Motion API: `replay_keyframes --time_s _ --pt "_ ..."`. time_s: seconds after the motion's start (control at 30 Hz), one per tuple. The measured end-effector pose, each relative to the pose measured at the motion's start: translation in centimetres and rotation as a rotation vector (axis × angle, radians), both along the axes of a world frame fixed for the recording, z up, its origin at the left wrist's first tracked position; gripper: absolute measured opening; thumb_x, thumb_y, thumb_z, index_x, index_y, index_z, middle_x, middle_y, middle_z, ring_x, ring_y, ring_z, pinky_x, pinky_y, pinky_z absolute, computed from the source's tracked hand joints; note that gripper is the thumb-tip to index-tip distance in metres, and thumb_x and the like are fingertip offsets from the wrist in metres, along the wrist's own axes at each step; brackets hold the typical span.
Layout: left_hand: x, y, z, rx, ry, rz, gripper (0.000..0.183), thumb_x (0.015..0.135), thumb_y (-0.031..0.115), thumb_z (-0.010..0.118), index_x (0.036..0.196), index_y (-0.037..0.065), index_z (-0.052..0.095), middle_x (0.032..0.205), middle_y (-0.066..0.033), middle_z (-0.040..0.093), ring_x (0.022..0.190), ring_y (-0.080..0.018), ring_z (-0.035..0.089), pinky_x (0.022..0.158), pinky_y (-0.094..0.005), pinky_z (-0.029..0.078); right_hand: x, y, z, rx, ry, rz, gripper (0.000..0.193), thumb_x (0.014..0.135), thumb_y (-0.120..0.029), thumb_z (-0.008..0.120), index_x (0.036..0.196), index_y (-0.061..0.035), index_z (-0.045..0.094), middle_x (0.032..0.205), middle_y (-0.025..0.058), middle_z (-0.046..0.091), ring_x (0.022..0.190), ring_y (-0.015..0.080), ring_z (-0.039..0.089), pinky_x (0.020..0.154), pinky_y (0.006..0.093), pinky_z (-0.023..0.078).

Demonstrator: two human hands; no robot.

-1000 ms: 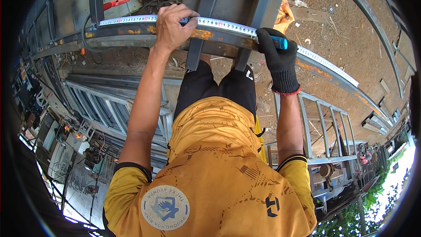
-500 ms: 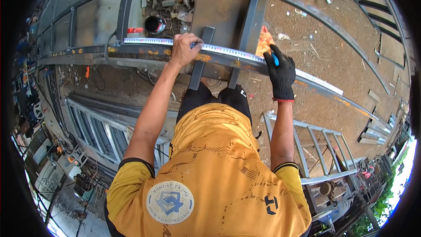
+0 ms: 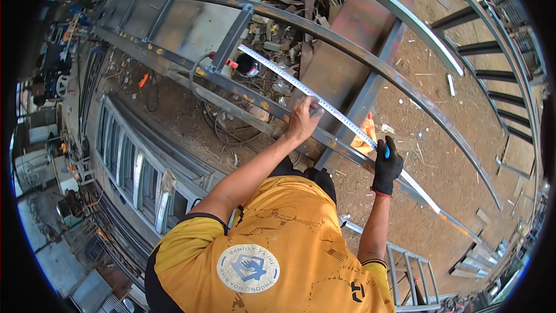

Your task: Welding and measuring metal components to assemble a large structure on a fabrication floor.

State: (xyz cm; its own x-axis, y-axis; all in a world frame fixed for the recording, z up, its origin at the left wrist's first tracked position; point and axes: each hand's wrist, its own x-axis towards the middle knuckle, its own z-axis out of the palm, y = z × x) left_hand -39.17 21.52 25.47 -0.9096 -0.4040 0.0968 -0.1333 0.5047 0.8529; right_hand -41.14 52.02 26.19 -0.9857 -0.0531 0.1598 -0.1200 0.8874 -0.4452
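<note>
L hand: fingers bent at tape, pinch unclear | R gloved hand: gripping blue item | steel bar bodyward of left fingers | risk: unsupported tape beyond left fingers buckling

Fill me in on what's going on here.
A person has a long white measuring tape stretched out by a curved steel rail. The bare left hand has its fingers at the tape; the black-gloved right hand is farther along it, holding something small and blue. At this moment, the tape's left end appears off the rail, near a crossbar.
</note>
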Motion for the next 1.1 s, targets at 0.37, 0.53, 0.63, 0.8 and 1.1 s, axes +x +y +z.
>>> replay_keyframes --time_s 0.37,0.53,0.63,0.8,1.1 --pt "-1.5 2.8 0.4 0.696 -0.355 0.017 0.018 0.094 0.021 0.063 0.097 0.003 0.064 0.083 -0.0015 0.064 0.069 -0.0076 0.056 0.059 -0.0218 0.044 -4.6 -0.3 -0.6 -0.058 0.102 0.050 0.028 0.087 -0.035 0.072 0.107 -0.0163 0.071 0.058 0.0141 0.062 0.053 0.0291 0.064 0.050 0.0395 0.046" --pt "-0.7 4.7 1.0 0.847 -0.393 0.017 0.019 0.095 0.024 0.061 0.092 0.005 0.063 0.080 -0.0021 0.065 0.065 -0.0085 0.058 0.056 -0.0229 0.044 -3.8 0.6 -0.6 -0.082 0.112 0.082 0.025 0.085 -0.033 0.073 0.104 -0.0167 0.070 0.058 0.0132 0.062 0.052 0.0304 0.063 0.053 0.0408 0.047" --pt "-0.5 6.9 0.8 0.894 -0.411 0.024 0.021 0.097 0.026 0.058 0.092 0.006 0.062 0.080 -0.0020 0.065 0.065 -0.0082 0.058 0.055 -0.0224 0.044 -3.0 2.1 -0.8 -0.075 0.105 0.085 0.026 0.086 -0.034 0.072 0.105 -0.0164 0.070 0.058 0.0137 0.061 0.052 0.0306 0.062 0.053 0.0410 0.046" --pt "-0.5 9.5 -0.3 1.002 -0.430 0.103 0.024 0.099 0.028 0.054 0.092 0.007 0.062 0.079 -0.0022 0.065 0.063 -0.0084 0.059 0.052 -0.0219 0.043 -0.9 3.5 -0.6 -0.076 0.114 0.094 0.028 0.087 -0.035 0.071 0.107 -0.0154 0.071 0.058 0.0149 0.060 0.052 0.0311 0.060 0.054 0.0416 0.045" --pt "-0.6 10.0 -0.9 1.080 -0.367 0.076 0.025 0.099 0.026 0.054 0.086 0.007 0.062 0.070 -0.0018 0.063 0.056 -0.0089 0.058 0.049 -0.0219 0.042 2.7 3.2 0.9 -0.007 0.004 -0.037 0.028 0.085 -0.033 0.072 0.105 -0.0139 0.069 0.067 0.0147 0.065 0.061 0.0318 0.064 0.061 0.0423 0.050"
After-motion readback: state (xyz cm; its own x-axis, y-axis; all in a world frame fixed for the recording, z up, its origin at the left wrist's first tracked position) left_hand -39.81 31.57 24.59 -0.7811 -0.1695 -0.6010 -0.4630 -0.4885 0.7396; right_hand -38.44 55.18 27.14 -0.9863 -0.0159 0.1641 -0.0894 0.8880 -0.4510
